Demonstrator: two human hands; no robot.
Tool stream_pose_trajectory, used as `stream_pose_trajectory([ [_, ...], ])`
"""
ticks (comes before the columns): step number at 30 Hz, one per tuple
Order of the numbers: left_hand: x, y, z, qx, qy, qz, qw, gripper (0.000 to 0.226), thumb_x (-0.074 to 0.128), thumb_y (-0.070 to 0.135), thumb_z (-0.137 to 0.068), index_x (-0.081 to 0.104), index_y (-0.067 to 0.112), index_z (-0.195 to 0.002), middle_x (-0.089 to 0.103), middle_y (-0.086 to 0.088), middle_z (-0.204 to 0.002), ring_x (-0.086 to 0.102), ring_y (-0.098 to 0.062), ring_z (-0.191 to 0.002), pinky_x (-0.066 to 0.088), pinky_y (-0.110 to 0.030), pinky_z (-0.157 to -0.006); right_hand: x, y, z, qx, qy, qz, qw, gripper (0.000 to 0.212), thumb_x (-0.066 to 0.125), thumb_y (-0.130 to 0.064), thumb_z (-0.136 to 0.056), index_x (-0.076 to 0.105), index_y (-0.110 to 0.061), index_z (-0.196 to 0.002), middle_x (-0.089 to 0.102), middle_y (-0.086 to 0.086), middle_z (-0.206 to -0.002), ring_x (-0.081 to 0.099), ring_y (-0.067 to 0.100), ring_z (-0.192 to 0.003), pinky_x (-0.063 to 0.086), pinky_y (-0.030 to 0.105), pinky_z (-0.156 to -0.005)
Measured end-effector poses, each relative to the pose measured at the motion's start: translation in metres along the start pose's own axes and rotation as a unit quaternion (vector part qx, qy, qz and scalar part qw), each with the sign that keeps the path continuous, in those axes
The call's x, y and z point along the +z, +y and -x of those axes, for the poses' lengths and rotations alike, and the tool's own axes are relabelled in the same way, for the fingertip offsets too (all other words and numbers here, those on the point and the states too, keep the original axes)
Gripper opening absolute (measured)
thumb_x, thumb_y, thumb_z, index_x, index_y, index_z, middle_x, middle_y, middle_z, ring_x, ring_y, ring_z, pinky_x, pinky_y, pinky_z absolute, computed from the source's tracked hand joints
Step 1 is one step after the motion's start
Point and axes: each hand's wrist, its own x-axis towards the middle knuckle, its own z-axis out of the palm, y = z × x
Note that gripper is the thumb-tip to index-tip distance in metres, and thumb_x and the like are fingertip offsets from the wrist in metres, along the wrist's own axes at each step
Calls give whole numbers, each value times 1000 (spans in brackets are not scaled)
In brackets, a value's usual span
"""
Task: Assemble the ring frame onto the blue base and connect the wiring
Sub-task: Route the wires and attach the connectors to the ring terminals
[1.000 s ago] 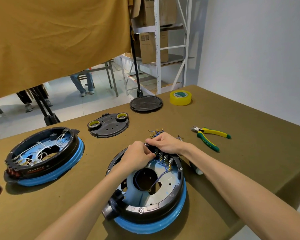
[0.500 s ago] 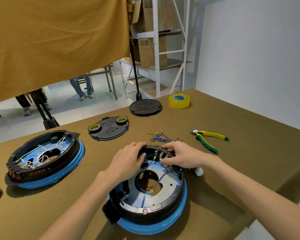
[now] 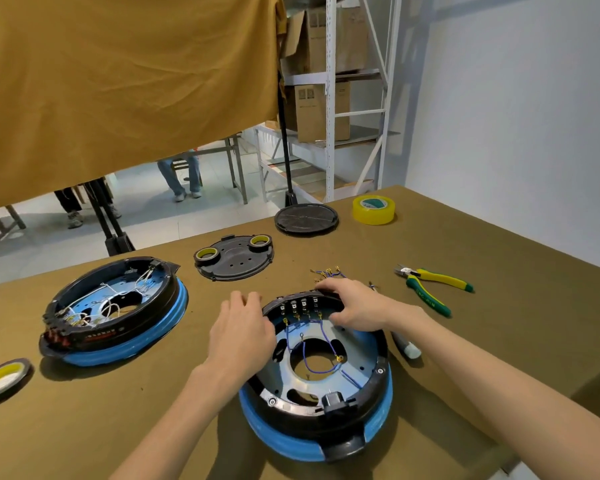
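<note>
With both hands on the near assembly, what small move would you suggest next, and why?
Probably press the ring frame down evenly onto the blue base. The left hand rests on its left rim and the right hand grips the far rim by the terminals, so both are placed to seat it. The blue wires already lie inside, while spare leads wait on the table.

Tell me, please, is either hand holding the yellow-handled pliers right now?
No: the pliers lie alone on the table, while the left hand and right hand rest on the black ring.
</note>
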Motion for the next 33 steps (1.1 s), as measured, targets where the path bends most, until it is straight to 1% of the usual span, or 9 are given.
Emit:
stream_pose_trajectory([
  [2,0,2,-10,46,-34,91,994,47,49,28,-105,44,18,-150,46,-1,-143,46,-17,-127,42,-29,-102,3,-1,0,10,18,-22,1000,62,61,4,-86,51,-16,-144,59,3,-137,52,13,-121,40,26,-97],
  [4,-1,5,-18,67,-82,172,979,45,50,23,-105,47,17,-150,49,0,-149,45,-16,-137,34,-26,-109,4,-1,0,20,28,-49,998,61,56,10,-84,55,-19,-137,61,-1,-127,54,12,-116,42,20,-90],
  [11,7,-3,-17,44,-63,205,976,25,50,13,-98,60,26,-117,63,6,-115,57,-14,-112,50,-35,-100,2,-2,-8,0,-20,-83,996,56,53,11,-83,55,-29,-122,62,-9,-112,62,7,-94,48,19,-68],
  [14,12,-8,-17,55,-34,172,983,17,52,25,-98,58,30,-113,57,13,-109,51,-10,-107,48,-32,-93,1,-6,-14,-16,-22,-83,996,58,54,12,-80,59,-30,-120,65,-10,-110,65,18,-99,58,34,-80],
  [18,9,-2,-25,90,-58,188,976,38,52,31,-102,57,24,-139,53,10,-129,51,-8,-117,44,-29,-101,-1,-13,-16,-25,-14,-75,997,58,58,11,-81,64,-24,-127,66,3,-125,61,22,-116,51,44,-101],
  [21,4,5,-34,99,-84,175,976,40,51,24,-105,57,24,-144,59,5,-131,51,-17,-125,44,-38,-109,-1,-17,-12,-20,30,-8,999,54,68,0,-84,61,-23,-133,58,5,-127,54,20,-119,44,39,-106],
  [25,7,2,-36,91,-105,106,985,40,46,23,-105,58,33,-142,54,3,-115,50,-22,-115,48,-42,-99,12,-24,16,-42,213,88,972,29,72,-11,-84,62,-19,-110,55,-1,-107,54,20,-99,47,39,-87],
  [28,9,5,-35,80,-106,90,987,40,45,22,-102,60,38,-136,51,3,-109,51,-24,-113,47,-41,-94,24,-36,35,-30,188,102,976,8,62,-20,-90,65,-19,-97,60,-3,-91,56,21,-86,48,37,-77],
  [33,7,5,-38,86,-115,75,987,41,44,23,-103,60,38,-138,51,2,-105,54,-25,-108,46,-38,-89,41,-53,24,6,179,242,954,29,51,-43,-100,66,-19,-105,62,4,-103,62,31,-93,39,37,-73],
])
